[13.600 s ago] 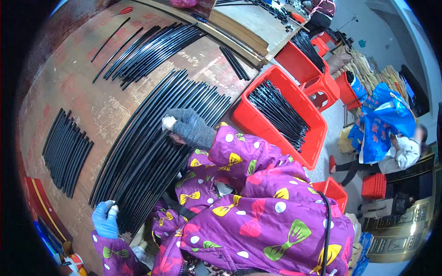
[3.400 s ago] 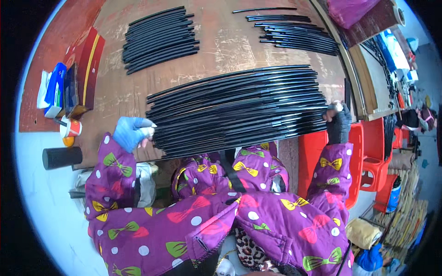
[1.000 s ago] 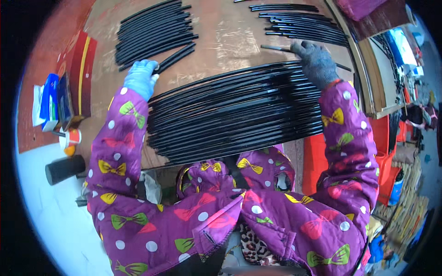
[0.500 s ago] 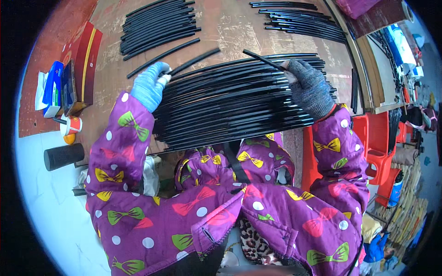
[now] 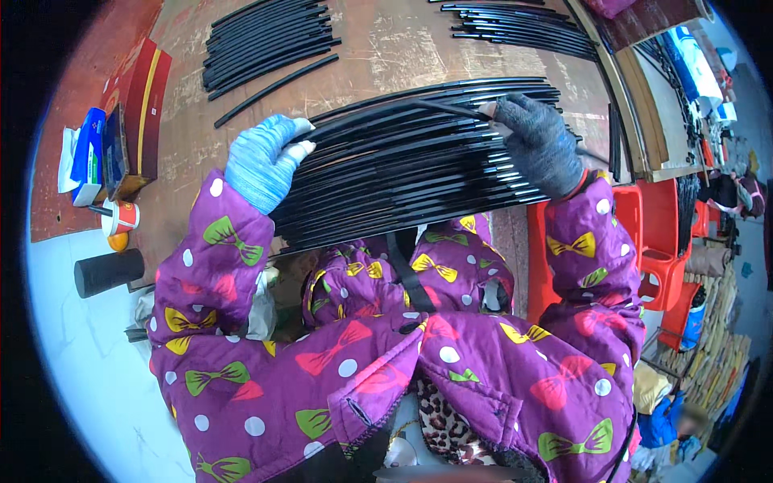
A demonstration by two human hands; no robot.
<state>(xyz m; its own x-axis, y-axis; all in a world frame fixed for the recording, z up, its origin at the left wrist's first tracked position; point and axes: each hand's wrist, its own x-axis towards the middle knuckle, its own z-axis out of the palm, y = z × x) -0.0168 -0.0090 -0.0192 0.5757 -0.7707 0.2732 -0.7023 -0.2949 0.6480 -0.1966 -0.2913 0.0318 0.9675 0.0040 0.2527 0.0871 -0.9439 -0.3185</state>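
My left hand, in a light blue glove with bare fingertips, pinches a thicker black tube. In a dark grey glove, my right hand grips a thin black rod. Tube and rod meet end to end between my hands; whether one sits inside the other I cannot tell. Beneath them lies a wide layer of long glossy black rods along the table's near edge. Farther left are a pile of short black tubes and one loose tube.
More black rods lie at the table's far right. A red box, a blue tissue pack and a paper cup stand left, near a black cylinder. Red plastic stools stand right of the table.
The tube and the rod, apart before, now touch end to end above the layer of rods. One of two loose tubes near my left hand no longer shows separately.
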